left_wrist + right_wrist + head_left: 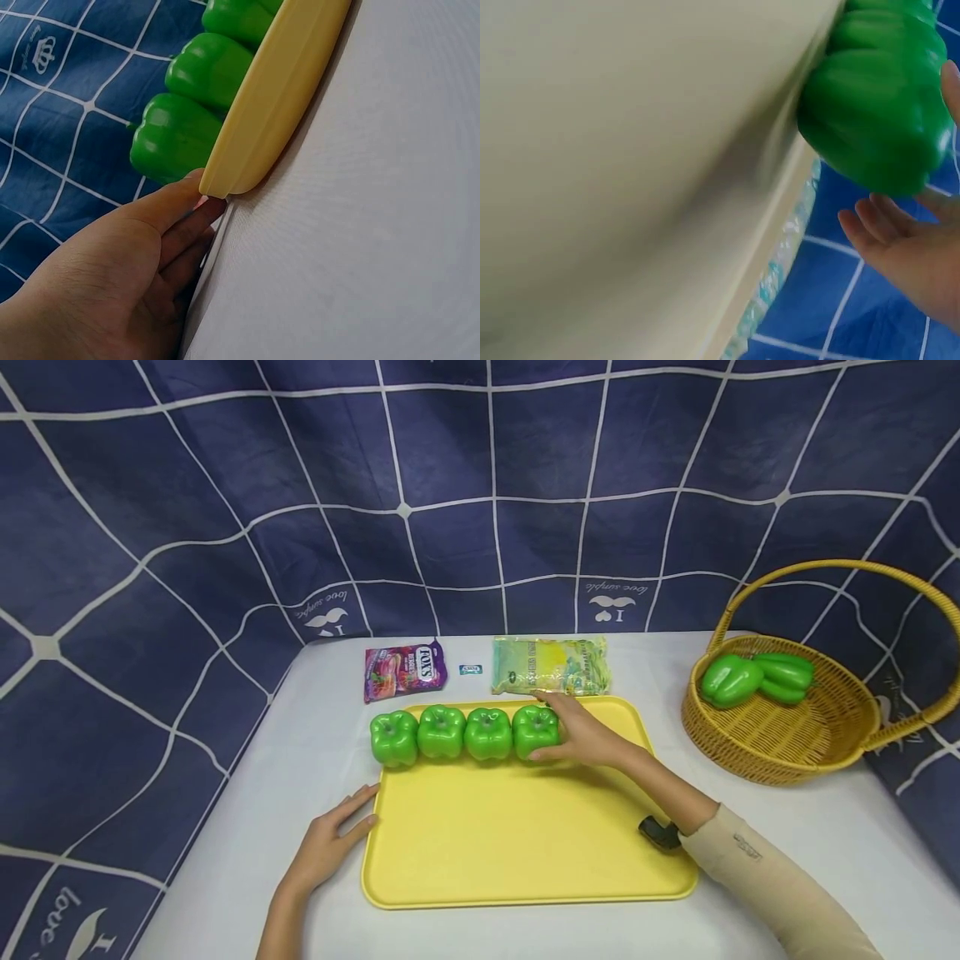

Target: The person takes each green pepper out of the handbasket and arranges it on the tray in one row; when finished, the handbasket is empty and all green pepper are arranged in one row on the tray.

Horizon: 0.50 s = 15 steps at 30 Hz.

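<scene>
Several green bell peppers [488, 733] stand in a row along the far edge of a yellow tray [510, 835]. My right hand [592, 735] is at the rightmost pepper [535, 731], thumb on its near side and fingers by its far side. In the right wrist view, that hand [919, 247] has spread fingers around the pepper [877, 105], with a gap below it. My left hand [326, 847] rests at the tray's left edge, fingers extended. The left wrist view shows this hand [112, 262] touching the tray corner [225, 176] beside the leftmost pepper [176, 139].
Behind the tray lie a purple candy bag [405, 670], a small blue packet [470, 669] and a green-yellow bag [551, 666]. A wicker basket [757, 760] with a tall handle stands at the right, holding green peppers [731, 681]. A blue checked cloth [540, 552] hangs behind.
</scene>
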Available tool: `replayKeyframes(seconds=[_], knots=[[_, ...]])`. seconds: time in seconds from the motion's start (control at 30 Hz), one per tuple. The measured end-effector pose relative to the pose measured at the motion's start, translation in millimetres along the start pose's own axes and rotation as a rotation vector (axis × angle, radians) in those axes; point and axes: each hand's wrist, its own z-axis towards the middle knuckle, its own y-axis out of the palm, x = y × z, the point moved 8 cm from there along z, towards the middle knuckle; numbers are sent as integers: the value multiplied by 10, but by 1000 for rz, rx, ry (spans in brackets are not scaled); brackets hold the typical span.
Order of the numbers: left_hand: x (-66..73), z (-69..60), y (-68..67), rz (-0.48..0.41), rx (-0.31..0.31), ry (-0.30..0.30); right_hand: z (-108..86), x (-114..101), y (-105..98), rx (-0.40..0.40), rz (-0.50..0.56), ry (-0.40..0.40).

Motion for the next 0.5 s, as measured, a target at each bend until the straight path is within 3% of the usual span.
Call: replayKeyframes(seconds=[0.17, 0.33, 0.5], knots=[[-9, 10, 20, 9, -1, -9, -178, 102, -298, 87, 16, -10], [-8, 16, 21, 8, -6, -13, -473, 295, -754, 253, 32, -35], [-23, 12, 12, 5, -6, -17, -825, 686, -1248, 415, 8, 64]])
